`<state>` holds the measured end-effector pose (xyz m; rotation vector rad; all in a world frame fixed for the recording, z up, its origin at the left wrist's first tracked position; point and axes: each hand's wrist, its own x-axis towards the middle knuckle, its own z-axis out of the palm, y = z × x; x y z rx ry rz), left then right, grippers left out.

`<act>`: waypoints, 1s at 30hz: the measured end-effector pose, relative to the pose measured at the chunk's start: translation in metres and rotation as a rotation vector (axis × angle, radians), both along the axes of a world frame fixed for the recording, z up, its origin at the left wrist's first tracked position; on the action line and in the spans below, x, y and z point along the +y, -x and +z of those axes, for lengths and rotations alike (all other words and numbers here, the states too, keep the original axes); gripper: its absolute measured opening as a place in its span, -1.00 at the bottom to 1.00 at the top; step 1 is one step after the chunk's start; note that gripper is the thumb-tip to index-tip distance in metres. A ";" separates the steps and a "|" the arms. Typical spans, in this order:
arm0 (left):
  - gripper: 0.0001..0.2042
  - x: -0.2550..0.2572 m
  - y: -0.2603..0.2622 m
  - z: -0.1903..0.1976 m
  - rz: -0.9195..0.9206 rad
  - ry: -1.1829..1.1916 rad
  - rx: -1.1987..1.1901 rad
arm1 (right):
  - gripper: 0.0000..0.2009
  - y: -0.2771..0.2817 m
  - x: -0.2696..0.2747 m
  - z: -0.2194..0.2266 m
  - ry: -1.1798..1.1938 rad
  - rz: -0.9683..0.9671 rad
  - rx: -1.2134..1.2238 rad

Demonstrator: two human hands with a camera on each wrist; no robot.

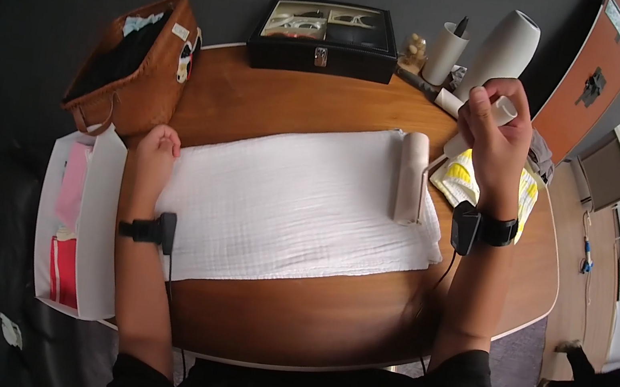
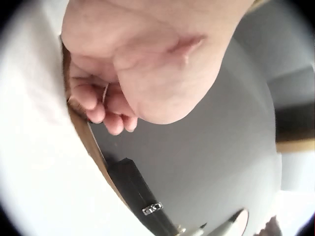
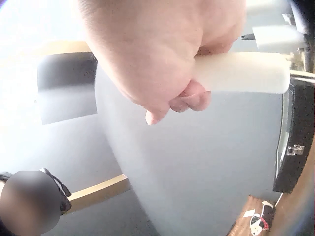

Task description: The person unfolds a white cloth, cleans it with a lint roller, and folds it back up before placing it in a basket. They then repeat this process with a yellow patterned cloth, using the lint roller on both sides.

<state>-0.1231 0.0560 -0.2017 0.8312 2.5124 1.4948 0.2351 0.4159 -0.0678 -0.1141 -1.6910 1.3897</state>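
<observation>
A white cloth (image 1: 284, 206) lies spread on the wooden table, with a pale roller (image 1: 412, 179) on its right end. Raised above the table's right side, my right hand (image 1: 496, 142) grips a white cylinder (image 1: 506, 111); the right wrist view shows the cylinder (image 3: 251, 73) extending out of the curled fingers (image 3: 189, 98). My left hand (image 1: 155, 157) rests beside the cloth's left edge, fingers loosely curled; in the left wrist view the left hand (image 2: 142, 69) shows nothing clearly held.
A brown basket (image 1: 150, 79) and a white box (image 1: 98, 225) of clothes stand left. At the back are a black glasses case (image 1: 323, 58), a jar (image 1: 414, 50) and a tall white object (image 1: 503, 50). A yellow-and-white cloth (image 1: 527, 197) lies right. A person's legs (image 1: 579, 386) show far right.
</observation>
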 end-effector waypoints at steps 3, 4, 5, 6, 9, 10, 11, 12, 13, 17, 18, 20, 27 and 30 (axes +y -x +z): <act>-0.84 -0.036 -0.009 0.010 -0.003 0.143 0.170 | -0.80 -0.009 -0.012 0.013 -0.045 -0.082 -0.064; -0.77 -0.049 -0.016 0.008 0.030 0.245 0.214 | -0.80 -0.013 -0.014 0.017 -0.055 -0.089 -0.086; -0.69 -0.062 -0.025 0.005 0.066 0.347 0.256 | -0.78 -0.016 -0.015 0.021 -0.047 -0.069 -0.075; -0.61 -0.074 -0.036 0.006 0.106 0.447 0.298 | -0.79 -0.021 -0.016 0.025 -0.037 -0.049 -0.087; -0.31 -0.092 -0.089 0.012 0.181 0.649 0.243 | -0.81 -0.032 -0.023 0.035 -0.042 0.004 -0.097; -0.26 -0.098 -0.098 0.007 0.219 0.687 0.230 | -0.81 -0.036 -0.023 0.036 -0.022 0.048 -0.135; -0.21 -0.101 -0.107 0.000 0.256 0.724 0.214 | -0.80 -0.039 -0.023 0.038 -0.002 0.093 -0.176; -0.16 -0.103 -0.112 -0.003 0.294 0.760 0.199 | -0.79 -0.041 -0.023 0.038 0.017 0.137 -0.216; -0.14 -0.104 -0.116 -0.005 0.334 0.754 0.246 | -0.71 -0.039 -0.022 0.037 -0.002 0.108 -0.233; -0.27 -0.117 -0.097 -0.011 0.171 0.430 0.069 | -0.62 -0.026 -0.011 0.025 -0.039 0.033 -0.281; -0.32 -0.114 -0.094 -0.004 0.119 0.364 -0.005 | -0.62 -0.024 -0.010 0.024 -0.004 0.041 -0.278; -0.40 -0.114 -0.087 0.002 0.080 0.216 -0.171 | -0.62 -0.018 -0.005 0.018 0.069 0.057 -0.270; -0.53 -0.122 -0.079 0.065 0.172 -0.069 -0.441 | -0.67 -0.016 -0.002 0.017 -0.098 -0.113 -0.430; -0.55 -0.119 -0.080 0.103 0.196 -0.098 -0.311 | -0.66 -0.017 -0.007 0.019 -0.169 -0.143 -0.428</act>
